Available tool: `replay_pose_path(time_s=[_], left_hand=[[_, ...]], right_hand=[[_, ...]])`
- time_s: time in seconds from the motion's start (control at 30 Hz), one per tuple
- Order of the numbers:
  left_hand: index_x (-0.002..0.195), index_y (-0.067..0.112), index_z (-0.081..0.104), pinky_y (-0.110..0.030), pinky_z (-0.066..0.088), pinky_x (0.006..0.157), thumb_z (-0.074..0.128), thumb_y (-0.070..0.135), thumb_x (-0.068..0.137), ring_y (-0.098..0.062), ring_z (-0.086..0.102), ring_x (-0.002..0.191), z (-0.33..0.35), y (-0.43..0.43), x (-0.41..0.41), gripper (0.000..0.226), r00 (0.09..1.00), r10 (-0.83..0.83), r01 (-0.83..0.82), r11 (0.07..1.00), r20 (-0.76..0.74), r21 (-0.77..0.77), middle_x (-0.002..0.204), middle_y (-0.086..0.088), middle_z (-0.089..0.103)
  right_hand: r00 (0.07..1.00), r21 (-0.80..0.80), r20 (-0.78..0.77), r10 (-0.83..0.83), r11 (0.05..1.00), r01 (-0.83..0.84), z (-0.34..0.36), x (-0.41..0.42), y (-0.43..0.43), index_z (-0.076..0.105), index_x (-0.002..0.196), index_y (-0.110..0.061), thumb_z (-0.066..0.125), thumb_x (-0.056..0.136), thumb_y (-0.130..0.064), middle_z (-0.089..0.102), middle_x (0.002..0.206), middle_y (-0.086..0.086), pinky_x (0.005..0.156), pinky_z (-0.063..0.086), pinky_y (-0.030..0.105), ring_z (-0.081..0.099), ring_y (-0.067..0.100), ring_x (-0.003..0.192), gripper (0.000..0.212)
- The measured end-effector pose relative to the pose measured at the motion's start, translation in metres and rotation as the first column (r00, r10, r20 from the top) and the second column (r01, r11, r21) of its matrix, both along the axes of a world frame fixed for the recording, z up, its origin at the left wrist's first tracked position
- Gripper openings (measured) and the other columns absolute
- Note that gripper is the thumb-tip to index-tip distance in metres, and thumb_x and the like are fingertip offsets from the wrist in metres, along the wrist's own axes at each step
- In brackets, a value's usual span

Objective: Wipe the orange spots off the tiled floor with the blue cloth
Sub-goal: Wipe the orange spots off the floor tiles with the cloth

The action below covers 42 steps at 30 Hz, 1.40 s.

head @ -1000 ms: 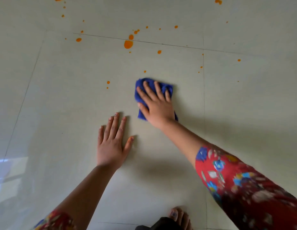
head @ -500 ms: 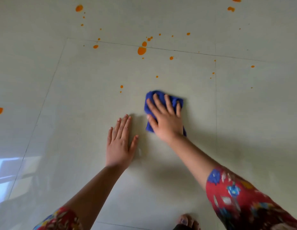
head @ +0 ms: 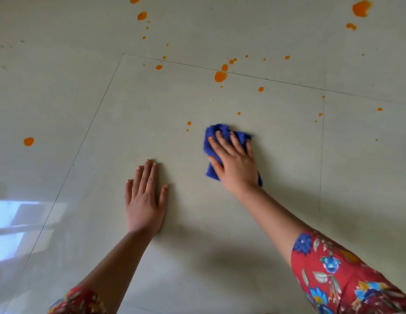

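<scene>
Many orange spots (head: 220,76) remain on the tiled floor (head: 276,123), nearly all of them beyond the hands, toward the far edge of the big tile and past its grout line. The blue cloth (head: 211,141) lies bunched on that tile, pinned flat under the right hand (head: 237,164). That hand's fingers (head: 222,141) are spread and stretched out over the cloth, pressing down on it rather than curling round it, with cloth showing past the fingertips and at the heel of the palm. The left hand (head: 144,200) is planted palm-down on bare tile just beside, fingers straight and close together, holding nothing; it looks like a prop for the body's weight.

What the next stroke turns on is direction: the closest marks — a small pair of drops (head: 189,123) — sit just ahead and to the left of the cloth's leading edge, with another dot (head: 238,113) just ahead and slightly right. The largest blot is farther up, on the grout line. The cloth's long axis runs roughly along the forearm, so pushing forward should sweep them. The right hand is the nearer one — and the one with the cloth. A lone spot (head: 28,141) lies well apart, toward the floor's left edge.
</scene>
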<state>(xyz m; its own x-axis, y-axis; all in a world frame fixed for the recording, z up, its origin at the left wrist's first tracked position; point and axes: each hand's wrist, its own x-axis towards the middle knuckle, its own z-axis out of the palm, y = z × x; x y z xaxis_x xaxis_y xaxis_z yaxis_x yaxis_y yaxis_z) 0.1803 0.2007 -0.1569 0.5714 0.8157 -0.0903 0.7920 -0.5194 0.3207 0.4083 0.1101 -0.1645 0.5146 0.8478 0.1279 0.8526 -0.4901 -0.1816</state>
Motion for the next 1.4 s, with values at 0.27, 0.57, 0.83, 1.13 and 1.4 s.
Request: replay_pose_path(time_s=[0.27, 0.57, 0.83, 1.13, 1.4], left_hand=[[0.151, 0.029, 0.018, -0.035, 0.007, 0.119, 0.022, 0.049, 0.094, -0.010, 0.007, 0.147, -0.001, -0.003, 0.002, 0.061, 1.000, 0.009, -0.009, 1.000, -0.026, 0.002, 0.159, 0.012, 0.012], [0.152, 0.027, 0.012, -0.036, 0.009, 0.120, 0.024, 0.047, 0.094, -0.008, 0.008, 0.147, 0.001, -0.002, 0.001, 0.062, 0.998, 0.020, -0.018, 0.999, 0.057, -0.040, 0.159, 0.012, 0.010], [0.150, 0.019, 0.023, -0.033, 0.023, 0.116, 0.028, 0.055, 0.088, -0.019, 0.030, 0.141, 0.027, 0.033, -0.031, 0.071, 0.973, 0.088, -0.033, 0.968, 0.212, -0.248, 0.154, -0.001, 0.032], [0.144, 0.041, 0.028, -0.025, 0.032, 0.109, 0.040, 0.051, 0.093, -0.005, 0.040, 0.132, 0.116, 0.085, -0.091, 0.052, 0.890, -0.404, 0.266, 0.836, -0.211, -0.480, 0.147, 0.018, 0.038], [0.128, 0.038, 0.051, -0.022, 0.040, 0.098, 0.049, 0.042, 0.094, -0.002, 0.051, 0.119, 0.115, 0.100, -0.113, 0.034, 0.983, -0.154, 0.061, 0.777, -0.095, -0.627, 0.132, 0.014, 0.054]], right_hand=[[0.924, -0.027, 0.070, 0.376, 0.927, -0.375, 0.000, -0.011, -0.047, 0.040, 0.145, -0.033, 0.037, 0.097, -0.050, 0.042, 0.150, -0.010, 0.108, 0.033, 0.045, 0.038, 0.018, 0.140, 0.052], [0.985, -0.114, -0.067, 0.159, 0.979, -0.166, 0.005, -0.009, 0.097, 0.040, 0.146, -0.030, 0.031, 0.095, -0.049, 0.037, 0.153, -0.005, 0.113, 0.022, 0.048, 0.033, 0.026, 0.142, 0.054], [0.853, -0.032, -0.033, 0.521, 0.852, -0.522, 0.000, -0.005, -0.023, 0.044, 0.141, -0.039, 0.033, 0.099, -0.051, 0.041, 0.149, -0.015, 0.111, 0.029, 0.044, 0.033, 0.014, 0.142, 0.046], [0.882, -0.416, -0.281, 0.378, 0.780, -0.466, 0.032, -0.041, 0.108, -0.009, 0.153, -0.032, 0.029, 0.095, -0.061, -0.019, 0.160, -0.008, 0.114, -0.010, 0.054, -0.020, 0.025, 0.147, 0.075], [0.622, 0.013, -0.277, 0.733, 0.650, -0.760, 0.019, -0.113, 0.052, 0.055, 0.135, -0.016, 0.050, 0.083, -0.021, 0.045, 0.148, 0.002, 0.113, 0.033, 0.042, 0.037, 0.028, 0.139, 0.052]])
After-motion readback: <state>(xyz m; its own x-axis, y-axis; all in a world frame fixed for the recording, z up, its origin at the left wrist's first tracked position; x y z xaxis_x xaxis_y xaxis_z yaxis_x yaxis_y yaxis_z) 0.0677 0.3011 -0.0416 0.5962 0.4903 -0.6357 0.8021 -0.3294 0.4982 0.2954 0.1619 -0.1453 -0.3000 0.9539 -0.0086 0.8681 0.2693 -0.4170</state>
